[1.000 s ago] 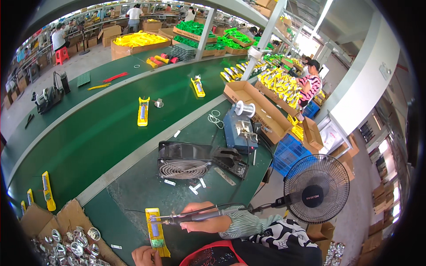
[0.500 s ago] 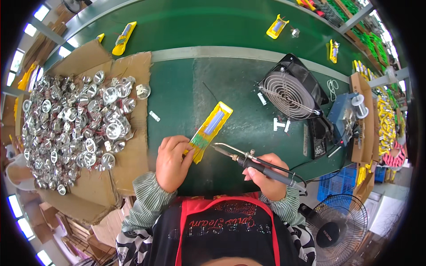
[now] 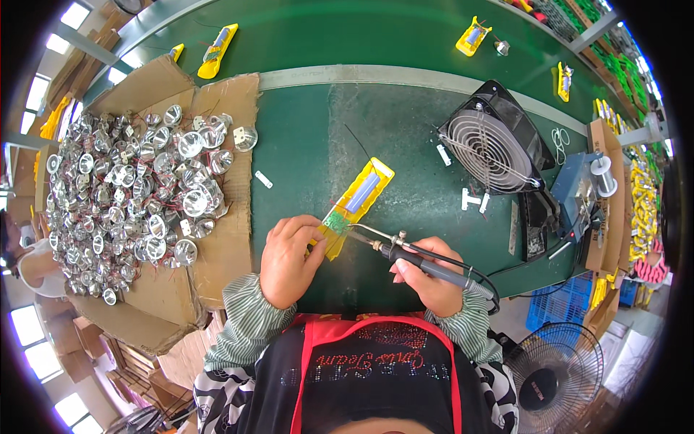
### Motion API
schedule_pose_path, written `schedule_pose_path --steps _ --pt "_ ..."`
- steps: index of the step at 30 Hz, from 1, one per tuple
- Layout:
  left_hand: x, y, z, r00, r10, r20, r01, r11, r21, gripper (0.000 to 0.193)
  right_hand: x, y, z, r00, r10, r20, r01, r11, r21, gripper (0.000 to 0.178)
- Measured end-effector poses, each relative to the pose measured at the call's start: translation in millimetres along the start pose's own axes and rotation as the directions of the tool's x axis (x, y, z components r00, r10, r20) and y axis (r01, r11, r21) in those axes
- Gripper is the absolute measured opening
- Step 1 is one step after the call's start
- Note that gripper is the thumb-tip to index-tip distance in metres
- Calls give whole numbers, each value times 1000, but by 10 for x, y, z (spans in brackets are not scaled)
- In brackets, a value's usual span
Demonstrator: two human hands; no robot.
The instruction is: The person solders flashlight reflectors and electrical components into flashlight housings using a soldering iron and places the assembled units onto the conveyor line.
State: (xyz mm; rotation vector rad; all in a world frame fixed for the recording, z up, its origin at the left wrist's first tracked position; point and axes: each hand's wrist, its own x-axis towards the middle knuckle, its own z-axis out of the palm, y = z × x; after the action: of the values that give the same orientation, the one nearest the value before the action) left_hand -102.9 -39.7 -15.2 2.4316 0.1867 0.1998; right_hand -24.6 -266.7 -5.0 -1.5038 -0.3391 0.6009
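Observation:
My left hand [image 3: 291, 260] pinches the near left edge of a yellow plastic housing [image 3: 384, 172] lying slantwise on the bench. Inside it sit a blue cylindrical battery [image 3: 363, 192] and a green circuit board [image 3: 335, 222] with thin wires. Whether those fingers also grip a wire is hidden. My right hand [image 3: 437, 281] is closed round the grey handle of a soldering iron [image 3: 419, 263]. A thin curved metal feed tube [image 3: 372, 231] runs along the iron. Both the iron's tip and the tube's end are at the board's right edge; exact contact is too small to tell.
Many reflector lamp cups [image 3: 155, 195] fill a cardboard tray [image 3: 242, 94] on the left. A black fan [image 3: 481, 148], a blue soldering station [image 3: 575, 181] and a solder spool [image 3: 602, 176] stand right. Small white parts [image 3: 470, 198] lie nearby. Other yellow housings [image 3: 473, 37] rest on the green belt beyond.
The soldering iron and feed tube have moved left, up to the circuit board. My left hand keeps its hold on the housing. The whole view has shifted slightly.

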Motion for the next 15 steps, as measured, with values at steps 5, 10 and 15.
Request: schedule_pose_path --steps 5,10,15 --pt "28 0 -17 1000 12 -1 -12 1000 -1 9 42 32 35 999 37 -34 -35 997 68 18" --pt "14 -31 -2 1000 -13 17 13 1000 -8 9 94 41 33 1000 29 -3 -29 999 20 16" --pt "31 -31 -5 1000 -1 21 2 1000 -15 9 106 57 4 999 2 34 0 998 -62 14"
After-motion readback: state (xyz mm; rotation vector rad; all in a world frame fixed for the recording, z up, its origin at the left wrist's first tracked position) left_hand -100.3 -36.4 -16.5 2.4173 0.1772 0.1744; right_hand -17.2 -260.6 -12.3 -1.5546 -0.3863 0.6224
